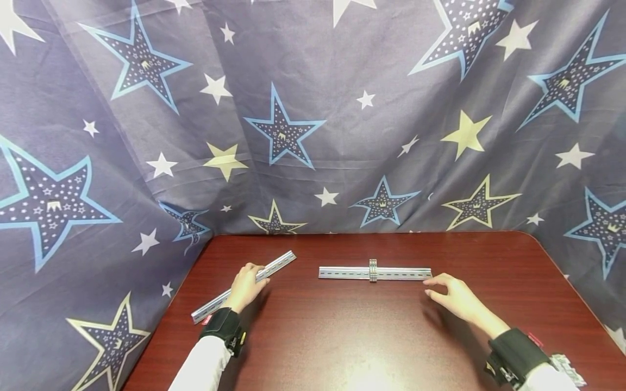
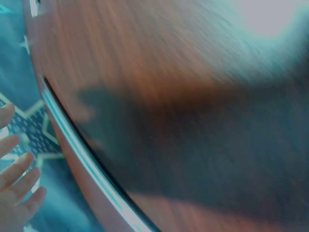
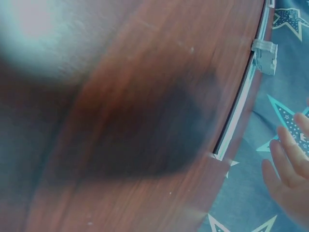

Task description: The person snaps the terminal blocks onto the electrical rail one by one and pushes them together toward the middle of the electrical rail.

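Observation:
Two slotted metal DIN rails lie on the table. The left rail (image 1: pixel 281 262) is slanted, and my left hand (image 1: pixel 245 286) is over its middle. In the left wrist view the fingers (image 2: pixel 17 171) are loosely spread, apart from the rail (image 2: pixel 87 157). The right rail (image 1: pixel 342 272) lies straight across, with small grey blocks (image 1: pixel 373 270) seated side by side near its middle; the right wrist view shows these blocks (image 3: pixel 265 57) too. My right hand (image 1: pixel 452 297) is at that rail's right end, fingers (image 3: pixel 285 154) relaxed and holding nothing.
The reddish-brown wooden table (image 1: pixel 332 331) has a starry grey curtain (image 1: pixel 313 190) behind it and along its sides. Dark bands with small devices wrap both wrists. A crumpled silvery piece (image 1: pixel 567 370) shows beside the right sleeve.

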The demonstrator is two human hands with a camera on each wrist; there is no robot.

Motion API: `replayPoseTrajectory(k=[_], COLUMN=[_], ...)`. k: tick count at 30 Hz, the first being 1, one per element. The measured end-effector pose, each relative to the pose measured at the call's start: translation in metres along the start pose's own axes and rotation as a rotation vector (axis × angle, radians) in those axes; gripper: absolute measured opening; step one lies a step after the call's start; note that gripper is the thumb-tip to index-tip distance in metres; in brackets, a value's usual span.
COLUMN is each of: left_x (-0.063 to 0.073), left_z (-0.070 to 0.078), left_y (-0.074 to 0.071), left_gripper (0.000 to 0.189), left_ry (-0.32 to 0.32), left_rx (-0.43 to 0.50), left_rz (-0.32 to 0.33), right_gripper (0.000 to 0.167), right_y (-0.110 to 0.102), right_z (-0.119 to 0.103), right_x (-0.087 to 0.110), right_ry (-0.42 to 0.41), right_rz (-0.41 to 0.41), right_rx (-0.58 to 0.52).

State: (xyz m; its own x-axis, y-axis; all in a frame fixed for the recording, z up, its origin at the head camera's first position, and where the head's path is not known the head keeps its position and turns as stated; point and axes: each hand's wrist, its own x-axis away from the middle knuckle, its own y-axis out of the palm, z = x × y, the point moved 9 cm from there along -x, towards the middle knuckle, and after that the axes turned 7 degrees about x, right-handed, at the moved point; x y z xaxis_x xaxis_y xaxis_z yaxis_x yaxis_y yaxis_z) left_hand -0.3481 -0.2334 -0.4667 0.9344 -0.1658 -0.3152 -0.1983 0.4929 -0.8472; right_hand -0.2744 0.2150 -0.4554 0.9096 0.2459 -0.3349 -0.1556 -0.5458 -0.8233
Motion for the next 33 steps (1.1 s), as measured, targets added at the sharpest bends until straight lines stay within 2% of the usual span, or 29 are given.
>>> replayPoseTrajectory(k=[8,15,18,23,27,33], left_x=[0.018,0.035,0.041,0.045,0.043,0.043], left_z=[-0.044,-0.077,-0.084,-0.089,-0.091,-0.095], left_y=[-0.007,-0.005,-0.005,-0.007,-0.008,-0.006], left_gripper=[0.044,0.060,0.061,0.056,0.051,0.043], left_ry=[-0.077,-0.199,-0.224,-0.219,-0.209,-0.211], left_rx=[-0.034,-0.067,-0.070,-0.060,-0.049,-0.040], left_rz=[0.000,-0.042,-0.049,-0.009,0.005,-0.013], right_gripper=[0.017,0.017,0.018,0.019,0.019,0.018], right_y=[-0.005,-0.004,-0.004,-0.005,-0.006,-0.005], right_z=[-0.008,-0.007,-0.007,-0.009,-0.009,-0.010], right_x=[0.017,0.030,0.035,0.041,0.043,0.044], right_ry=[-0.017,-0.015,-0.037,-0.071,-0.063,-0.059], right_rz=[0.033,0.058,0.082,0.123,0.120,0.103], right_rx=[0.007,0.027,0.026,0.023,0.017,0.010])
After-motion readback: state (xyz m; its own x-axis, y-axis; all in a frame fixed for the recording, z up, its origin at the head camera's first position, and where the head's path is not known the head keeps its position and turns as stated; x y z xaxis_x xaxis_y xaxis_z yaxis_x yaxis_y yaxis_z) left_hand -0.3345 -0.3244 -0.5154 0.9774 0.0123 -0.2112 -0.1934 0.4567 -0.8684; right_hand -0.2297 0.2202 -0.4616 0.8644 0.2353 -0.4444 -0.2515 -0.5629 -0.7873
